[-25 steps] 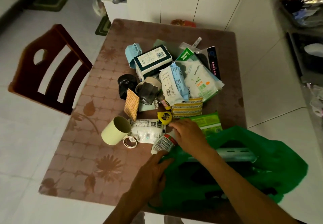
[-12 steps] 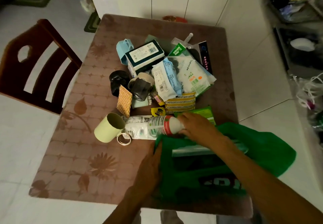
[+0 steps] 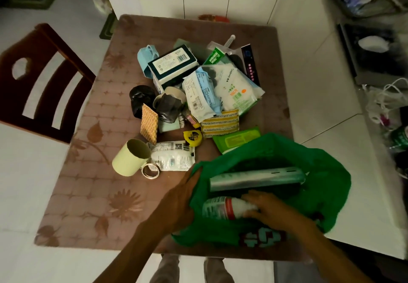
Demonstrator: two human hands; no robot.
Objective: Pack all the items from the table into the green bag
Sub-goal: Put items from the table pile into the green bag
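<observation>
The green bag [image 3: 320, 172] lies open at the table's near edge — a red-banded bottle [image 3: 223, 208] on its side inside.

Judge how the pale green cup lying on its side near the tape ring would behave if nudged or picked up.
The pale green cup lies on its side, so a nudge would probably roll it, though the tape ring seems to touch it and may block it. It looks hollow and empty, so likely light. Its smooth, rigid-looking wall should not flex.

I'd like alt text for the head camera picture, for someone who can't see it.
A person's right hand lowers a white bottle into an open green bag while the left hand holds the bag's edge. Beyond the bag, a brown table bears a pile of packets, boxes and a pale cup.
</observation>
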